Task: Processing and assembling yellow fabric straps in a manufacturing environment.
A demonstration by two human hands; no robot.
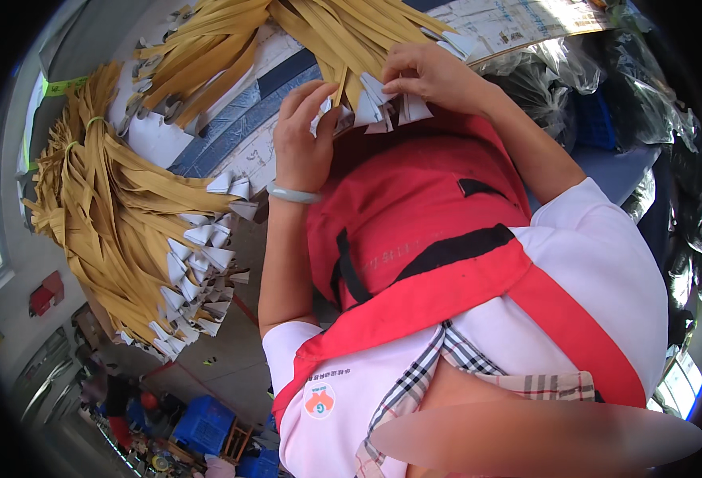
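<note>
My left hand (305,143), with a pale bangle at its wrist, is curled at the near edge of the table. Its thumb and fingers close around the end of a tan strap (340,86), partly hidden by the hand. My right hand (438,78) pinches near the white, folded end (372,88) of another tan strap. More white ends hang below my right fingers, in front of my red apron (422,183). The tan straps (319,36) lie in a pile across the table beyond both hands.
Left of me hangs a large tied bundle of tan straps (116,191) with white ends. Another pile of straps (215,64) lies on the table's far left. Clear plastic bags (558,84) stand at the right. Blue crates (205,422) are on the floor behind, lower left.
</note>
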